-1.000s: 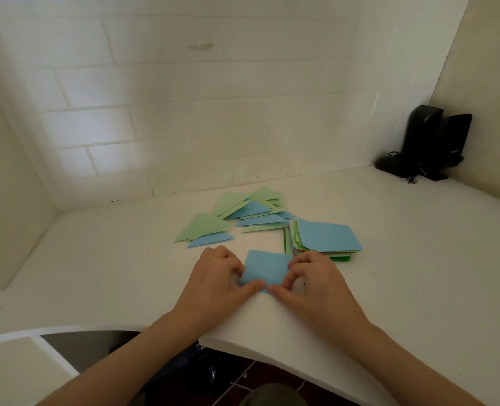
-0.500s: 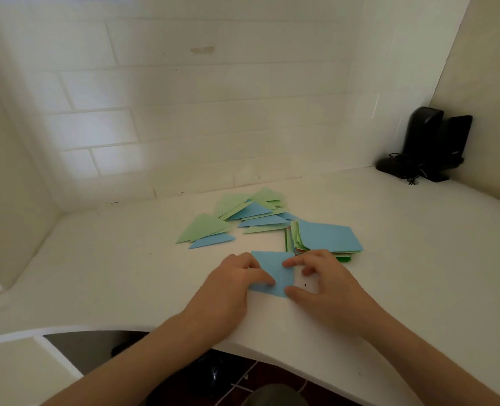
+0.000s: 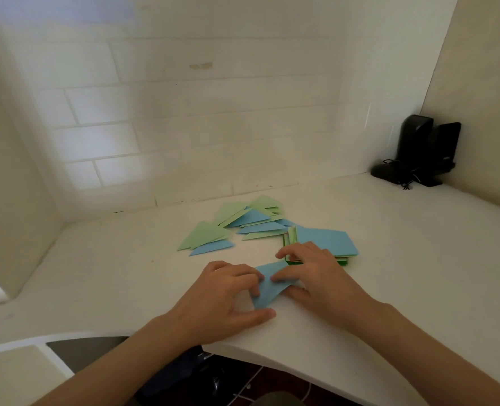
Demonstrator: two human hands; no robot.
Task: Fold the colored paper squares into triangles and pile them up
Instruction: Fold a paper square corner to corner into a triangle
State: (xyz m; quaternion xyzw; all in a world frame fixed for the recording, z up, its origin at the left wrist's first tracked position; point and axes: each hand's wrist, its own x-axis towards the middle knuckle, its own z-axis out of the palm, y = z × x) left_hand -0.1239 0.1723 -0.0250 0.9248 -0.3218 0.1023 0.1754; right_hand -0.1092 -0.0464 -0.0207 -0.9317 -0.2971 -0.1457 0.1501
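Since earlier, blue paper [image 3: 268, 284] folded, long edge seemingly running diagonally.

black speakers [image 3: 424, 149], perhaps, white counter [image 3: 404, 253]
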